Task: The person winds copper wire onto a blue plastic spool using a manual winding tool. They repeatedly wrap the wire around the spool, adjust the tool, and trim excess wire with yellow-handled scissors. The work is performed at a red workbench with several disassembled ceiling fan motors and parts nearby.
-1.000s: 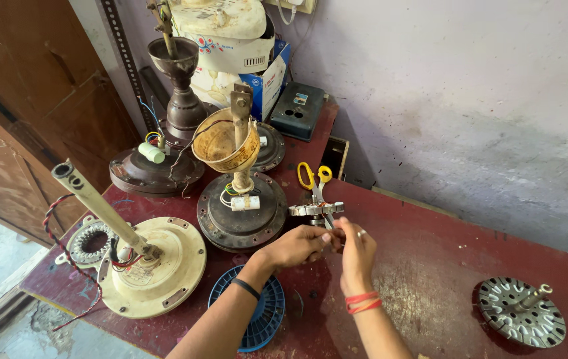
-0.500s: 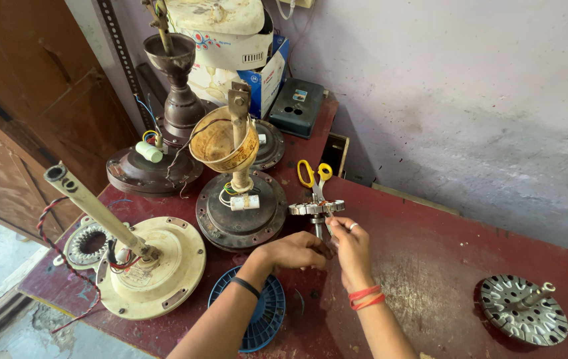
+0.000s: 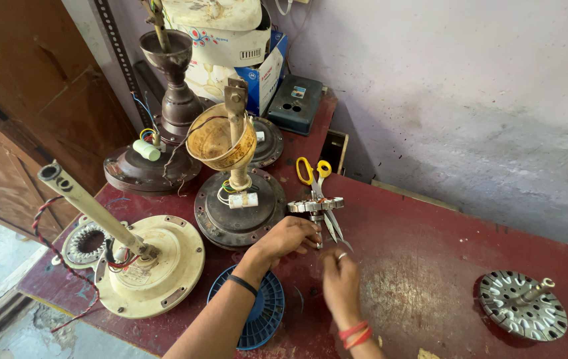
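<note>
At the far left of the red table (image 3: pixel 430 266) stood a cream fan motor housing (image 3: pixel 151 266) with its long downrod slanting up toward you, red and black wires trailing off the table's left edge, and a small wound stator (image 3: pixel 88 242) just behind it. Next came a dark motor (image 3: pixel 237 209) with a yellowish canopy cup on its rod, and under your left forearm lay a blue spool (image 3: pixel 261 312). Your left hand (image 3: pixel 290 236) had its fingers curled at the underside of a small toothed metal stator core (image 3: pixel 315 205), which stood on its shaft near the table's middle, just in front of the yellow-handled scissors (image 3: pixel 314 176); whether those fingers truly gripped the shaft I cannot tell. Your right hand (image 3: pixel 340 282) was a little apart from the left, lower, fingers bent upward toward the scissor blades, seemingly holding nothing. That core looked like stacked steel: stiff, probably heavy for its size, with sharp slot edges, so the shaft or flat rim seemed the safer hold. Room was tight to the left, among the motors. To the right the tabletop ran open as far as a silver rotor (image 3: pixel 520 306) near the right edge.
</note>
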Action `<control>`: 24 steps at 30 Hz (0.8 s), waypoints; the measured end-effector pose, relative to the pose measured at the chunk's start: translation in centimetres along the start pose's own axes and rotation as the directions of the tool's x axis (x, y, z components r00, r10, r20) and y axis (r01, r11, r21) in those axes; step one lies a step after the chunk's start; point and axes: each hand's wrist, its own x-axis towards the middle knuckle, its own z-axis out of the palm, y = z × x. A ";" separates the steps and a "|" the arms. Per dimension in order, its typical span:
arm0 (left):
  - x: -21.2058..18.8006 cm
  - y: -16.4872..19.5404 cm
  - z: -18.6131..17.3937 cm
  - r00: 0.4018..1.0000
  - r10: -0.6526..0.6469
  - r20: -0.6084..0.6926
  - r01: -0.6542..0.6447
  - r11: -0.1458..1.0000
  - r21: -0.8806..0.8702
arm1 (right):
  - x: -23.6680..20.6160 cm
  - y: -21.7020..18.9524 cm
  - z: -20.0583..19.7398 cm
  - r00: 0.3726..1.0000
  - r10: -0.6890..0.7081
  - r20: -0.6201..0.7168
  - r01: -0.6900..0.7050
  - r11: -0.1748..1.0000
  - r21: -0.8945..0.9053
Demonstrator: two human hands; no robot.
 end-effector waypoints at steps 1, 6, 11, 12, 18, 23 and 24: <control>0.2 -0.3 0.0 1.000 0.000 -0.007 0.000 1.000 -0.002 | -0.9 0.6 0.1 0.998 -0.064 -0.004 0.064 0.998 -0.002; 0.7 -1.3 -0.1 0.992 -0.014 -0.122 0.014 1.000 -0.002 | -6.0 1.1 1.1 0.983 0.031 0.183 -0.003 0.988 -0.154; 0.8 -1.1 -0.3 0.991 -0.063 -0.122 0.080 0.986 0.146 | -4.3 -1.1 -0.4 0.996 -0.027 0.080 0.027 1.000 -0.004; 0.8 -1.0 -0.3 0.989 -0.085 -0.117 0.105 0.979 0.176 | -3.0 -1.7 -0.8 0.991 -0.135 -0.022 0.136 0.989 0.063; 0.2 -0.7 0.1 0.984 -0.160 0.080 0.118 0.918 0.379 | 5.7 -5.6 -0.4 0.972 0.109 0.209 -0.206 0.824 0.528; -0.2 -0.7 0.4 0.952 -0.253 0.174 0.146 0.873 0.466 | 8.1 -4.7 1.1 0.908 0.269 0.322 -0.412 0.718 0.561; -0.3 -0.6 0.5 0.944 -0.274 0.186 0.153 0.860 0.487 | 7.8 -4.1 1.4 0.916 0.270 0.296 -0.397 0.714 0.577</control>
